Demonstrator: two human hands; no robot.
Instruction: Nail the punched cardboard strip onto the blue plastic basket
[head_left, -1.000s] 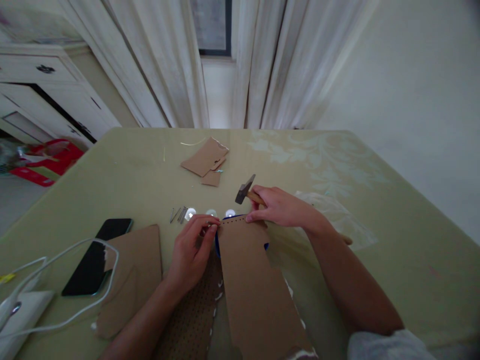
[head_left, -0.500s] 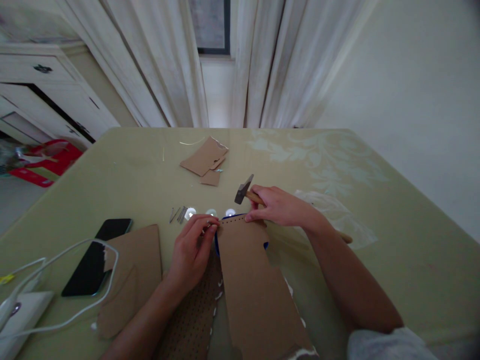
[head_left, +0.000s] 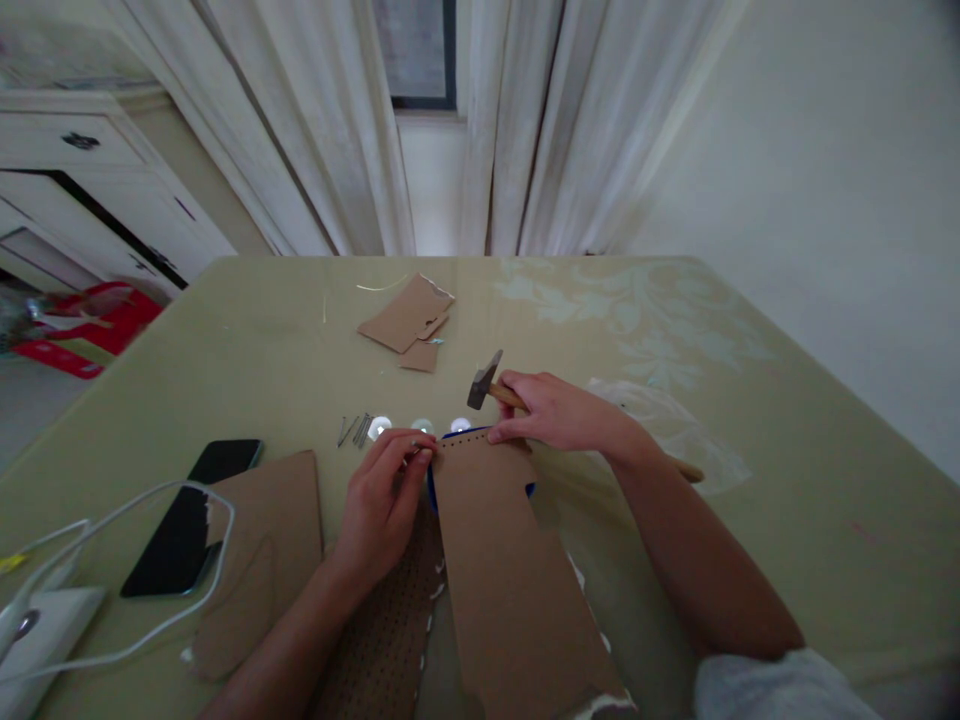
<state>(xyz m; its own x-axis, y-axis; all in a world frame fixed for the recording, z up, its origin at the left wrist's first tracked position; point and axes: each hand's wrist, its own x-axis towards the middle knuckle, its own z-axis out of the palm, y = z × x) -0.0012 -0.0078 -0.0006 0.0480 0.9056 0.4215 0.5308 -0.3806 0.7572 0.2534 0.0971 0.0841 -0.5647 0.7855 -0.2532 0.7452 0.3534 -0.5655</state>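
A long strip of brown cardboard [head_left: 502,560] lies in front of me, with a row of small holes along its far edge. A blue-edged object [head_left: 531,489] shows from under that end; most of it is hidden. My left hand [head_left: 390,480] is closed at the strip's far left corner, its fingertips pinching what looks like a nail, mostly covered by the fingers. My right hand [head_left: 551,412] is wrapped round the wooden handle of a hammer [head_left: 481,385], head raised off the table, while its thumb touches the cardboard's far edge.
Several loose nails [head_left: 354,430] lie beyond my left hand, beside round shiny discs [head_left: 380,427]. Cardboard scraps [head_left: 409,318] lie farther back. On the left are a phone [head_left: 176,530], a cardboard piece [head_left: 277,550], a white cable [head_left: 142,650] and a power strip [head_left: 56,625]. A clear plastic bag [head_left: 675,430] lies right.
Almost nothing differs. The whole view has shifted very slightly; both hands keep their places at the cardboard and the hammer stays raised.
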